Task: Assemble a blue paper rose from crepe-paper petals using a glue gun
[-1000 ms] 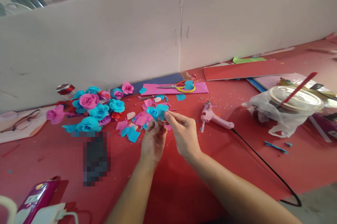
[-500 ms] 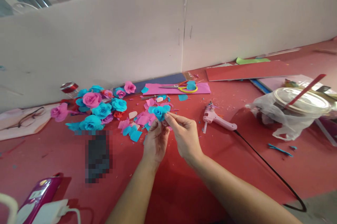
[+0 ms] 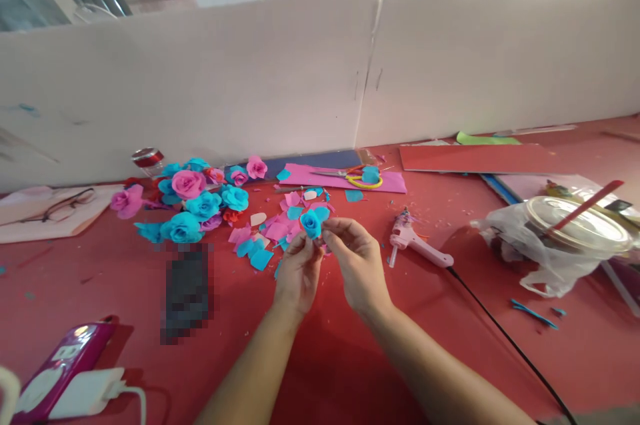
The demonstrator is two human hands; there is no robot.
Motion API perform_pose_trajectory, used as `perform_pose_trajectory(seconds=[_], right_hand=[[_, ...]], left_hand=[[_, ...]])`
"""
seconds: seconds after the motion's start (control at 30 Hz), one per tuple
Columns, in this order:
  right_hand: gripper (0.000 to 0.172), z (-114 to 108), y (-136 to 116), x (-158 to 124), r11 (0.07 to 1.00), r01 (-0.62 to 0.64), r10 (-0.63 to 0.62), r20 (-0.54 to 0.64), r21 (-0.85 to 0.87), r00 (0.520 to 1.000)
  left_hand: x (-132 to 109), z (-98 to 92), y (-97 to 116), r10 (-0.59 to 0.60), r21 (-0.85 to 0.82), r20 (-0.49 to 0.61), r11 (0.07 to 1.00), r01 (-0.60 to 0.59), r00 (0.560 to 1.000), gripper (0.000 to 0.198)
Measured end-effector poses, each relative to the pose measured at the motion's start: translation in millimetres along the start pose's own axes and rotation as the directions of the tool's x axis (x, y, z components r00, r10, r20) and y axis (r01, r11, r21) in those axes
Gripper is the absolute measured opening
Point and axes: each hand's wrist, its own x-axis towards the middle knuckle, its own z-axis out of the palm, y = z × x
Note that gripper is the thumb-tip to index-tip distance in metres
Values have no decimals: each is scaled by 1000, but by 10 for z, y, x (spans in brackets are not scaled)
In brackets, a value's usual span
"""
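A small blue paper flower (image 3: 311, 223) is held up in front of me, its petals curled around a tight centre. My left hand (image 3: 299, 273) pinches it from below, fingers closed around its base. My right hand (image 3: 357, 262) has thumb and forefinger pressed together at the flower's right side, on a petal edge. Under and behind the hands lie loose pink petals (image 3: 277, 228) and blue petals (image 3: 261, 259) of cut paper. To the left sits a bunch of finished-looking paper flowers (image 3: 189, 186) in pink, blue and red.
A pink glue gun (image 3: 420, 246) with a black cord rests to the right. Scissors (image 3: 345, 175) lie on folded pink paper (image 3: 395, 182). Further right is a lidded bowl (image 3: 577, 225) in a plastic bag. Eyeglasses (image 3: 65, 204) and a purple power strip (image 3: 75, 352) are at left.
The blue flower has turned and tilted, so its curled centre stands more upright. Both hands keep hold of it, and the right fingers have shifted slightly. The camera view has tipped up a little.
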Motion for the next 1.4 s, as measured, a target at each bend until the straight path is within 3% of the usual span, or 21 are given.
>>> perform_pose_trajectory(seconds=[0.17, 0.4, 0.63, 0.9, 1.17, 1.4], right_hand=[[13, -48, 36, 62, 996, -48, 55, 104, -70, 993], [14, -100, 46, 89, 991, 18, 6, 174, -135, 985], [13, -125, 20, 135, 979, 106, -52, 291, -173, 955], [19, -179, -10, 176, 985, 57, 20, 433, -165, 901], [14, -190, 30, 201, 986, 29, 45, 423, -166, 905], [15, -207, 76, 205, 994, 14, 38, 473, -106, 880]], left_hand=[[19, -52, -7, 30, 15, 34, 999, -30, 999, 6], [6, -59, 2, 79, 83, 32, 993, -81, 996, 5], [-22, -20, 47, 95, 147, 93, 983, -108, 991, 9], [-51, -40, 121, 120, 201, 96, 970, -138, 988, 13], [-40, -74, 143, 79, 274, 70, 957, -95, 994, 13], [-57, -39, 180, 17, 325, 125, 944, -57, 992, 17]])
